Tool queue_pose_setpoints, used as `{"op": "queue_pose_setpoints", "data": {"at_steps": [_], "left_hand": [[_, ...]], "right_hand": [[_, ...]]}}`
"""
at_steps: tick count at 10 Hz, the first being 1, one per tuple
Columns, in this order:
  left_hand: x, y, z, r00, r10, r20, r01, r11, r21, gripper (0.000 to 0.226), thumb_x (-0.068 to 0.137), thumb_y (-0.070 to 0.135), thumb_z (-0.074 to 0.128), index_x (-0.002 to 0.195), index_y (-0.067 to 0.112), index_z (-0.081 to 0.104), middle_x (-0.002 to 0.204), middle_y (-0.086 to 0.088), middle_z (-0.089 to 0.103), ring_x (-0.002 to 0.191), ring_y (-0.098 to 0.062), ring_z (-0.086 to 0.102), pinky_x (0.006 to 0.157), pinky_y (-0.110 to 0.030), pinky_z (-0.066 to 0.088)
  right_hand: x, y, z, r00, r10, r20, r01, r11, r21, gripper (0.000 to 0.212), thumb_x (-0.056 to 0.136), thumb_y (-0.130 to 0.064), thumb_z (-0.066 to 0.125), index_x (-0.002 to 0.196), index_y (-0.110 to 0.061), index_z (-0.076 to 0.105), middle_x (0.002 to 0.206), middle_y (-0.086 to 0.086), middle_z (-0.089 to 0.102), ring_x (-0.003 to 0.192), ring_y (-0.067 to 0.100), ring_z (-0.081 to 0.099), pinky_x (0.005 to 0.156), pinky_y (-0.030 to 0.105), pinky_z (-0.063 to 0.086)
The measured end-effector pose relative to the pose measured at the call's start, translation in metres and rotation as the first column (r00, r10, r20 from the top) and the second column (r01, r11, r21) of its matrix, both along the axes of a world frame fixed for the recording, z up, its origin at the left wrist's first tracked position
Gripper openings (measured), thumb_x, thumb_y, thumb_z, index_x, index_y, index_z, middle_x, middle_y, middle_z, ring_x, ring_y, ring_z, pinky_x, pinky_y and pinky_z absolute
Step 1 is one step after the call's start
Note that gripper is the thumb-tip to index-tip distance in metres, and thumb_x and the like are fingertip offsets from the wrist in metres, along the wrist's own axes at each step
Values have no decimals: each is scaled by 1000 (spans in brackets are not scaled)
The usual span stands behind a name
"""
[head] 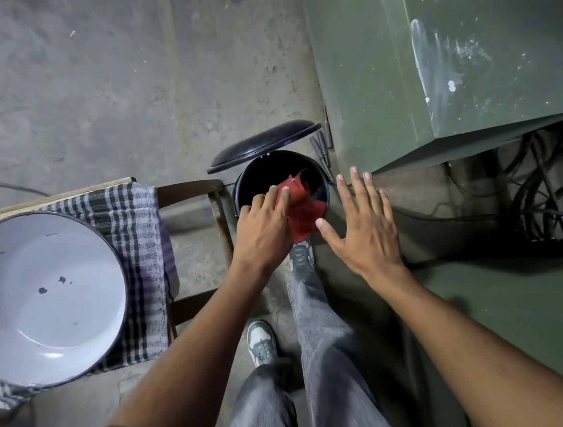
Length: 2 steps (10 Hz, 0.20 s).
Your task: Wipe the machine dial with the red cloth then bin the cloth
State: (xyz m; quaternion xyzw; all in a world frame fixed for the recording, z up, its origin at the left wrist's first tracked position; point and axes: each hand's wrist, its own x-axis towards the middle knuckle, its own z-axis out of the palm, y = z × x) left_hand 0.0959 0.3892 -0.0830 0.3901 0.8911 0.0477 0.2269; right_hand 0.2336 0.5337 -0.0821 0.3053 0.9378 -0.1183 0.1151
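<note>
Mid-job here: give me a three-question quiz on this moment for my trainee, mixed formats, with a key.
1. True or false: the bin lid is shut.
2. Which hand touches the red cloth? A) left hand B) right hand C) both
3. Fill in: the white basin sits on a ____ cloth.

Key:
1. False; the lid stands open behind the bin.
2. A; the right hand hovers open beside the bin.
3. Checked.

Left hand grips the cloth over the pedal bin (lid raised behind); enamel basin far left, machine cabinet right.
</note>
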Motion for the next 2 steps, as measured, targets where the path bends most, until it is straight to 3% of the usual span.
{"op": "queue_pose_setpoints", "data": {"at_steps": [2], "left_hand": [[-6,-4,12,980,55,-191,-28,990,138,65,105,45,43,161,11,38,174,-16,25,162,-32,20,129,-59,22]], "right_hand": [[-12,0,9,999,10,-38,-10,1000,-4,94,98,-75,33,173,-21,12,183,7,5,170,27,4,137,51,11]]}}
